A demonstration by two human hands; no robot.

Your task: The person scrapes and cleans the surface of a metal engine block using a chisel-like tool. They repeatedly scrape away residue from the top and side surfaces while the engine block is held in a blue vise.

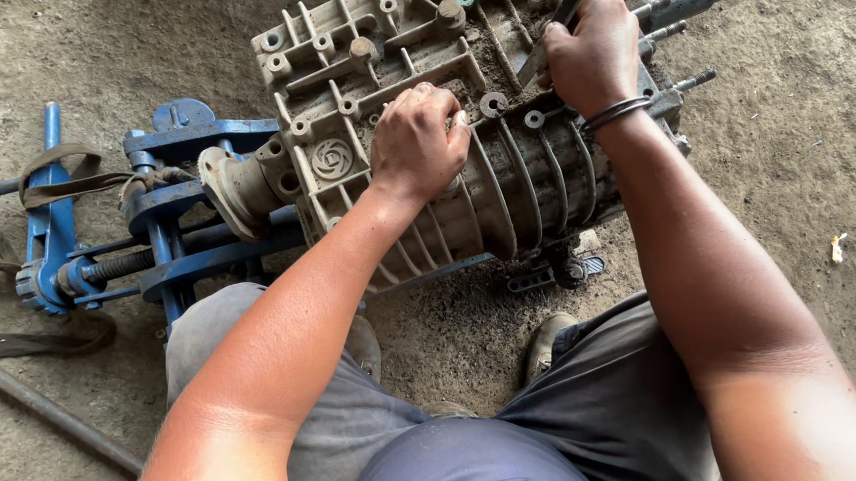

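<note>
A large grey ribbed cast-metal gearbox housing (511, 176) lies on the dirt floor in front of my knees. My left hand (416, 141) rests on its upper face with fingers curled over the edge of a casting rib, gripping the housing. My right hand (594, 51) is closed around a dark metal tool handle (567, 1) that points down into the housing's top; a dark bangle circles that wrist. What the tool's tip touches is hidden by my hand.
A blue metal jack-like stand (167, 225) with a threaded rod and brown straps (65, 181) sits to the left, under the housing's flanged end. A long metal bar (41, 407) lies at lower left. A small dark tool (555, 274) lies under the housing.
</note>
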